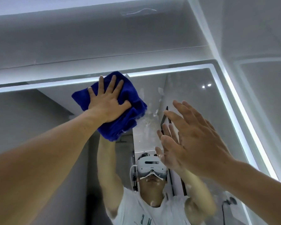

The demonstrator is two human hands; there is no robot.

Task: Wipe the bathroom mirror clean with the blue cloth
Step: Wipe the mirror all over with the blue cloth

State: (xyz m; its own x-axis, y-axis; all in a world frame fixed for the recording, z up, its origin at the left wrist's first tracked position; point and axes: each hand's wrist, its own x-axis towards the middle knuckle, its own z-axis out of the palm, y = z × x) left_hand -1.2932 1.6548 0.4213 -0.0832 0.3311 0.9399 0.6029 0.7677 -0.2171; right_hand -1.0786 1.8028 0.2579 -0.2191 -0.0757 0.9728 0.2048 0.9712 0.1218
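Note:
The bathroom mirror [193, 95] fills the view, framed by a lit white strip along its top and right edges. My left hand [107, 103] presses the folded blue cloth [130, 114] flat against the glass near the top edge, fingers spread and straight. My right hand [191, 140] is raised to the right of the cloth with fingers straight, its fingertips close to or on the glass; I cannot tell if they touch. White smears and spots mark the glass [152, 114] between the cloth and my right hand. The mirror reflects a person wearing a white headset with both arms raised.
A grey wall panel [104, 46] rises above the mirror. A light grey side wall [258, 46] stands at the right, close to the mirror's lit right edge [243, 114]. A dark cable and plug show in the reflection at the lower right [230, 202].

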